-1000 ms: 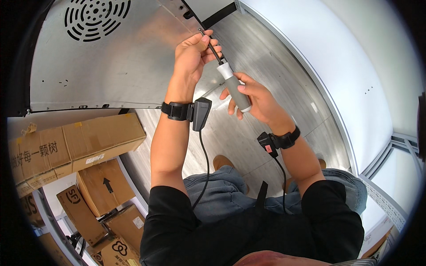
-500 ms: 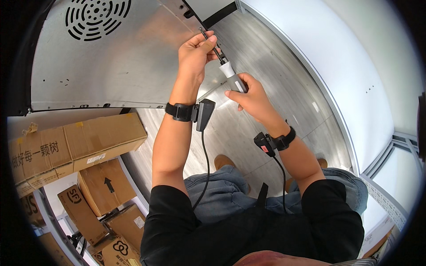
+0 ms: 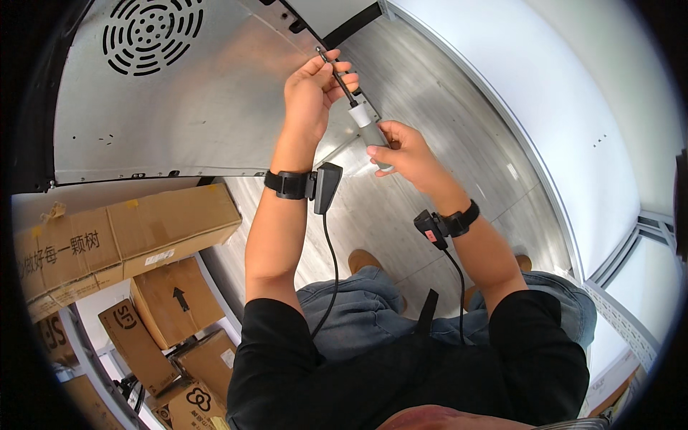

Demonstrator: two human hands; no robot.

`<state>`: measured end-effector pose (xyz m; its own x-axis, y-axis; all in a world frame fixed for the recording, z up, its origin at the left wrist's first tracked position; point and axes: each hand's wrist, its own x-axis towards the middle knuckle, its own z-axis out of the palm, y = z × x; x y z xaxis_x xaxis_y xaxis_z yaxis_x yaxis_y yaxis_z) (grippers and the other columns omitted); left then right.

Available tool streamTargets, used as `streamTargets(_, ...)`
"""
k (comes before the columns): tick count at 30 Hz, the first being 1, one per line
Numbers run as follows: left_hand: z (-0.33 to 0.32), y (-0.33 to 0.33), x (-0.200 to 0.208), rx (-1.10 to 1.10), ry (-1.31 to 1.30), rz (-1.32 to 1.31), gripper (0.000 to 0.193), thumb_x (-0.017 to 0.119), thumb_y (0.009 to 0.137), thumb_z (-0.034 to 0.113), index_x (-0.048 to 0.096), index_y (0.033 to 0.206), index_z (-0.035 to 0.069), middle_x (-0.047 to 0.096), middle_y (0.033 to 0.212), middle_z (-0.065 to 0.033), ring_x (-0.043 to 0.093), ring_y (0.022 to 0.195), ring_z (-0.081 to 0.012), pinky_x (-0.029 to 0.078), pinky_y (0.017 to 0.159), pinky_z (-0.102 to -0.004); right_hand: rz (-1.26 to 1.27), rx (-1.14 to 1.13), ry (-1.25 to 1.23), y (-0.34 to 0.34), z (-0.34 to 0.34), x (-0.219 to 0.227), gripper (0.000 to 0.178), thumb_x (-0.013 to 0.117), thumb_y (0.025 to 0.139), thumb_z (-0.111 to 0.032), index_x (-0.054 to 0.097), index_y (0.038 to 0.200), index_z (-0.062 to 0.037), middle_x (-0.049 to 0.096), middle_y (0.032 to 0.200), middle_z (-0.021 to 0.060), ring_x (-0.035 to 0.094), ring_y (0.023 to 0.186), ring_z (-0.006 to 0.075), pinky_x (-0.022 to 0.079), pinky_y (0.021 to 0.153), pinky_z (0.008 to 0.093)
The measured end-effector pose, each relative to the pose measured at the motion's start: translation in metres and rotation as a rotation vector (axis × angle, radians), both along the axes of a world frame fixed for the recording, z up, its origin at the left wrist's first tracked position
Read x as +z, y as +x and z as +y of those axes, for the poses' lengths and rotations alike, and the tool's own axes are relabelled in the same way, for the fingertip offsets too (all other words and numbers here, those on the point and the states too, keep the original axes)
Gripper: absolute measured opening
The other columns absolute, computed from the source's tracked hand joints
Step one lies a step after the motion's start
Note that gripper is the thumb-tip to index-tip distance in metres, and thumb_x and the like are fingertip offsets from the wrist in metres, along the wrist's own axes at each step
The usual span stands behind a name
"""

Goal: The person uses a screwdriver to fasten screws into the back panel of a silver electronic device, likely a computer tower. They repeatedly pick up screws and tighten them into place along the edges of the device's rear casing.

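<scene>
Head view shows a grey-handled screwdriver [image 3: 370, 134] slanting just beside the right edge of a metal panel [image 3: 186, 125]; whether its tip touches that edge, I cannot tell. The left hand [image 3: 308, 93] has thumb and fingers closed around the shaft near the tip, while the right hand [image 3: 410, 154] grips the handle's lower part. Grey floor [image 3: 459, 136] spreads between the panel's edge and a white wall [image 3: 530, 72], well apart from both hands. Cardboard boxes [image 3: 175, 229] sit below the panel's lower edge.
</scene>
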<state>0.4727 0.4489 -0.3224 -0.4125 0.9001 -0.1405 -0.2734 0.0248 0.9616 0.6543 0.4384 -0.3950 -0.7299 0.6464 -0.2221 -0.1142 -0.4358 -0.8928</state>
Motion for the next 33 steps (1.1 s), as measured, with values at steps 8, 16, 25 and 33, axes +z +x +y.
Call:
streamTargets(8,0.001,-0.003,-0.008,0.033,-0.048,0.181,0.02,0.057,0.094,0.01,0.061,0.111,0.0,0.064,0.084,-0.0053,0.067,0.075,-0.0182,0.056,0.064,-0.0277,-0.148,-0.002,0.15,-0.003,0.001,0.007,0.043,0.072,0.078,-0.018,0.053,0.111,0.0021,0.06,0.09,0.0098,0.064,0.069,0.0144,0.047,0.047,0.0253)
streamTargets(16,0.0,-0.005,-0.001,0.002,-0.019,0.065,0.022,0.046,0.096,0.004,0.058,0.113,-0.002,0.066,0.092,-0.0135,0.068,0.079,-0.0222,0.06,0.072,-0.033,0.342,0.221,-0.347,0.01,0.013,-0.013,0.047,0.061,0.087,-0.022,0.047,0.125,0.0006,0.062,0.105,0.0126,0.066,0.082,0.0209,0.052,0.054,0.0289)
streamTargets(25,0.002,-0.003,0.005,0.061,-0.035,0.085,0.029,0.048,0.098,0.021,0.06,0.111,-0.002,0.067,0.093,-0.0129,0.066,0.078,-0.0204,0.055,0.073,-0.0329,-0.019,0.013,-0.035,0.001,0.004,-0.009,0.043,0.067,0.085,-0.018,0.053,0.121,-0.0002,0.061,0.1,0.0065,0.06,0.089,0.0145,0.056,0.061,0.0296)
streamTargets(33,0.005,0.002,0.009,0.163,-0.122,0.124,0.033,0.048,0.098,0.029,0.062,0.109,0.002,0.068,0.087,-0.0096,0.063,0.073,-0.0159,0.05,0.064,-0.0278,-0.073,-0.044,0.174,0.0,0.004,-0.009,0.041,0.073,0.08,-0.012,0.053,0.114,-0.0016,0.058,0.099,0.0044,0.055,0.087,0.0107,0.054,0.06,0.0253)
